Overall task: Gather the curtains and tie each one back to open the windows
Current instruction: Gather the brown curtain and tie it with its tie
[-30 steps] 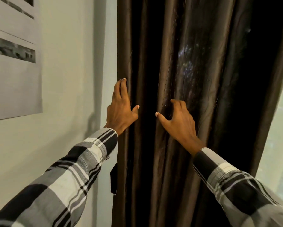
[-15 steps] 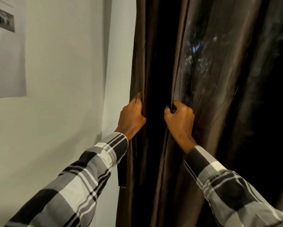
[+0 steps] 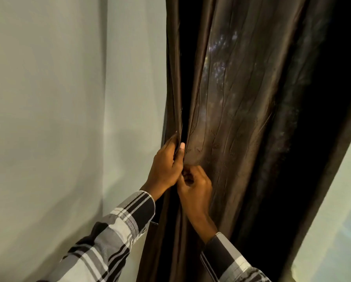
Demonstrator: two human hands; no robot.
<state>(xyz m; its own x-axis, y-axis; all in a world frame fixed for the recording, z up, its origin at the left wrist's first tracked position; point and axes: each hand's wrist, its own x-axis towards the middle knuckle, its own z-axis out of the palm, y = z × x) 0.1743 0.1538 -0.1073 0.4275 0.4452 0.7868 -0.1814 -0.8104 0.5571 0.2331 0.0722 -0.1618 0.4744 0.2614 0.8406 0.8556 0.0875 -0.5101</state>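
A dark brown, shiny curtain [image 3: 241, 110] hangs in long folds from the top of the view to the bottom. My left hand [image 3: 166, 165] grips the curtain's left edge folds, thumb pointing up along the fabric. Just below and to the right, my right hand [image 3: 195, 188] pinches a fold of the same curtain, its fingers curled into the cloth. The two hands touch each other. Both arms wear plaid black, white and grey sleeves.
A pale wall [image 3: 58, 119] fills the left half, with a corner line running down it. A strip of bright window [image 3: 337, 210] shows at the lower right beside the curtain's edge. A small dark tab [image 3: 153, 223] pokes out behind my left cuff.
My hands went from flat and apart on the curtain to gripping folds, then came together until they touch. The folds between them have closed up. The wall poster has left the view.
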